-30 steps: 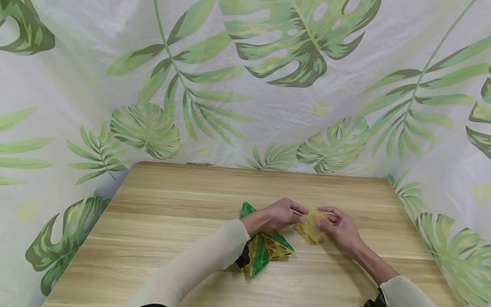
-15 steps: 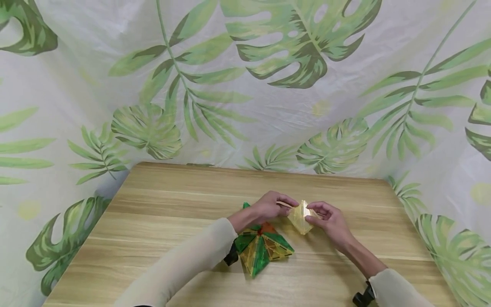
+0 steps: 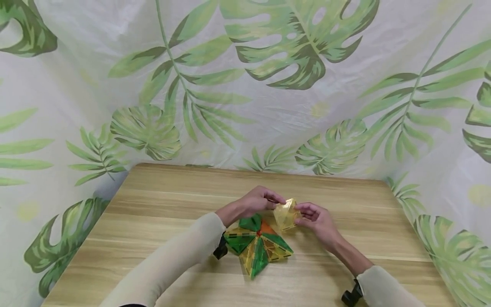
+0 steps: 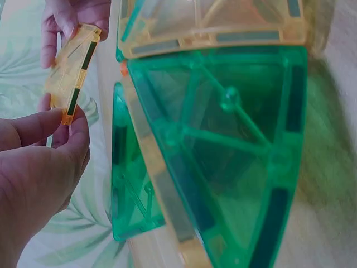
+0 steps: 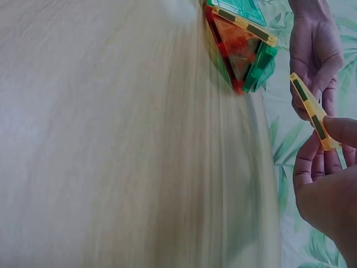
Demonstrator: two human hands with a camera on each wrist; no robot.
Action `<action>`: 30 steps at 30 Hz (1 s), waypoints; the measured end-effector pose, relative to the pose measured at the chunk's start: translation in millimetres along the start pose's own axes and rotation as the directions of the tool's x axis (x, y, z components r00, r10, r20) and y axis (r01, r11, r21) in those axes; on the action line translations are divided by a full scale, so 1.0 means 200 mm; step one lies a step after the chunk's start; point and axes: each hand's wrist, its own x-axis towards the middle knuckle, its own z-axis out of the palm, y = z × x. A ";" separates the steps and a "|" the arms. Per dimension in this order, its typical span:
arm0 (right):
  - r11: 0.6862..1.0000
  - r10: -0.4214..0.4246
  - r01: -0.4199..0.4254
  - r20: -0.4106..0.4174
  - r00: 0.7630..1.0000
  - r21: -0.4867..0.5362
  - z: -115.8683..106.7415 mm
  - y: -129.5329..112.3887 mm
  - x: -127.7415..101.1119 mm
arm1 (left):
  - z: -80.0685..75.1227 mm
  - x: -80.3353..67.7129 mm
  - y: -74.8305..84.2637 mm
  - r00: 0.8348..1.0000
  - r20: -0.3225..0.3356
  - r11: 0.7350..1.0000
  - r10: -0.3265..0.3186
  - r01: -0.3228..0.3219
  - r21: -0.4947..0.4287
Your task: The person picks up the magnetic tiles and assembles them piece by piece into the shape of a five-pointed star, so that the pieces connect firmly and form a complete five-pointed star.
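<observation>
Yellow translucent magnetic tiles (image 3: 285, 215), apparently two triangles meeting along a ridge, are held between both hands over the table. My left hand (image 3: 255, 201) pinches the upper left side with thumb and fingers. From the right, my right hand (image 3: 316, 217) pinches the opposite side. In the right wrist view a tile edge (image 5: 312, 109) with dark magnet strips runs between the two hands. Just below and left of them stands a star-shaped build (image 3: 259, 256) of green, yellow and orange magnetic tiles. Its green triangular tile (image 4: 228, 128) fills much of the left wrist view.
The wooden table (image 3: 172, 192) carries the build near its middle. Behind it hangs a pale leaf-print cloth (image 3: 215, 85), close to the table's back edge. A black wrist camera (image 3: 352, 294) sits at the right sleeve, another (image 3: 220, 248) under the left.
Both hands have carried the yellow tiles leftward, closer to the star-shaped build, and turned them from lying flat to a tilted, folded pose. The left forearm now uncovers more of the build.
</observation>
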 end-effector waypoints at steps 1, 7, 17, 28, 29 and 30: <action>1.000 -0.001 0.001 0.000 1.000 -0.006 0.01 0.00 0.00 | -0.01 0.00 -0.01 1.000 0.003 1.000 -0.006 0.006 0.000; 1.000 -0.005 0.005 -0.003 1.000 0.001 0.06 0.02 0.03 | -0.06 0.01 -0.02 0.998 0.047 0.999 -0.036 0.035 0.017; 0.998 -0.047 0.046 0.024 0.999 0.038 0.15 0.07 0.03 | -0.12 0.03 -0.04 0.989 0.126 0.996 -0.077 0.071 0.052; 0.996 -0.082 0.082 -0.027 0.996 0.018 0.21 0.12 0.04 | -0.13 0.05 -0.05 0.984 0.138 0.988 -0.113 0.096 0.121; 0.996 -0.088 0.089 -0.029 0.996 0.012 0.21 0.12 0.04 | -0.13 0.05 -0.05 0.984 0.140 0.987 -0.114 0.097 0.125; 0.996 -0.093 0.093 -0.033 0.995 0.007 0.21 0.12 0.04 | -0.13 0.05 -0.05 0.983 0.142 0.987 -0.118 0.100 0.127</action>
